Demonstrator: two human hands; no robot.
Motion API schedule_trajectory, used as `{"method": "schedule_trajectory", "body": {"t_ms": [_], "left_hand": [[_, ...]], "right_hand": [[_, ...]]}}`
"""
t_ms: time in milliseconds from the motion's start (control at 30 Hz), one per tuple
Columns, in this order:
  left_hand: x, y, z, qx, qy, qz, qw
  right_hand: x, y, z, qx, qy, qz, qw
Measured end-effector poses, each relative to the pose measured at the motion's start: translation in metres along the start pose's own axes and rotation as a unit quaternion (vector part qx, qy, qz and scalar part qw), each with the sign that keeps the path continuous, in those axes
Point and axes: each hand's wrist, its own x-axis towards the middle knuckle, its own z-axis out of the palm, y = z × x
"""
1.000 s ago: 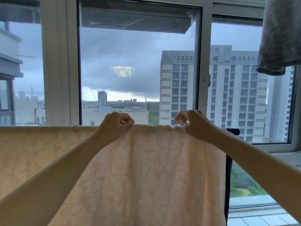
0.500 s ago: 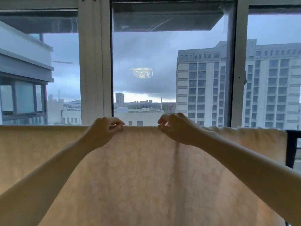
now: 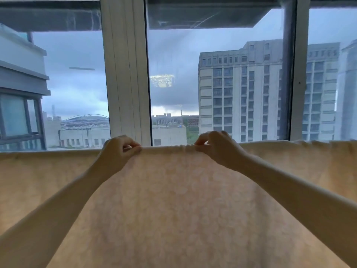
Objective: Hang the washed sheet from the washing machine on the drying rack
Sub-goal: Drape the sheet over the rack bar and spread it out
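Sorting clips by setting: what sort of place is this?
Probably a high-rise flat's laundry balcony: a white-framed window, a tower block outside, and a sheet hung spread before the glass.

The pale peach cloth sheet carries a faint all-over pattern of small rounded blotches, a shade lighter than the ground. Its middle reads pinkish, and its left and right ends are warmer, closer to cream-yellow. The upright window frame post is white with thin grey lengthwise lines. Behind the glass, the tall concrete tower block is beige-grey, marked by a regular grid of dark windows. The cloudy sky is blue-grey, darker slate in places. A patch of trees is green.
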Motion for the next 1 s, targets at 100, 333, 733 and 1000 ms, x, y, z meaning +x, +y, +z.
{"method": "schedule_trajectory", "body": {"t_ms": [100,333,733,1000], "left_hand": [[0.005,0.007,0.008,-0.02,0.032,0.005,0.999],[0.015,0.052,0.036,-0.088,0.065,0.022,0.994],[0.0,0.025,0.016,-0.021,-0.048,0.039,0.998],[-0.016,-0.018,-0.014,0.04,-0.029,-0.001,0.999]], "right_hand": [[0.001,-0.004,0.001,-0.01,0.033,0.015,0.999],[0.011,-0.009,-0.001,0.019,0.08,0.037,0.996],[0.001,-0.017,0.001,-0.019,0.003,0.003,1.0],[0.019,-0.041,0.03,-0.026,-0.034,-0.071,0.997]]}}
